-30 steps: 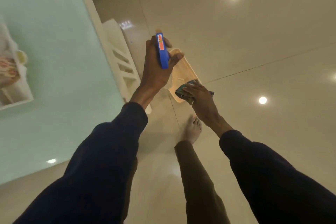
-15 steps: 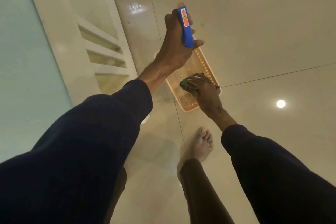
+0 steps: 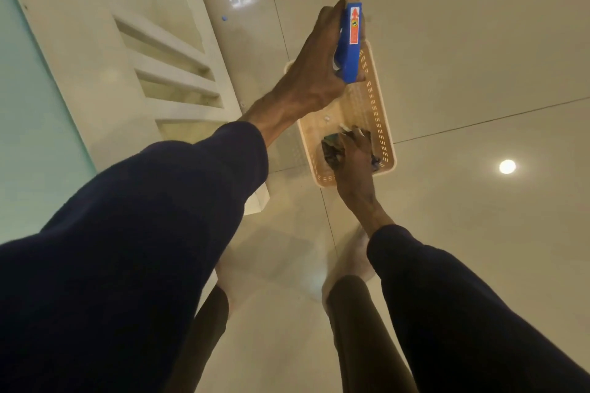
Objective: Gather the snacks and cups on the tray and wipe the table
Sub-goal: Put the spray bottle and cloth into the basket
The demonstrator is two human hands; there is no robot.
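Observation:
My left hand (image 3: 314, 73) grips a spray bottle by its blue trigger head (image 3: 350, 45), which carries a red arrow label; the bottle's body is hidden behind the hand. It hangs over the far end of a peach plastic basket (image 3: 380, 124) that stands on the floor. My right hand (image 3: 356, 156) reaches down into the near end of the basket and holds a dark green cloth (image 3: 330, 150) against its bottom.
The glass-topped table (image 3: 28, 99) with its white frame and slatted side shelves (image 3: 172, 73) runs along the left. Glossy beige floor tiles (image 3: 463, 57) spread to the right. My feet and legs stand just behind the basket.
The view has dropped closer to the basket and the table has slid out to the left. Both hands have gone lower, the right with the cloth deeper into the basket.

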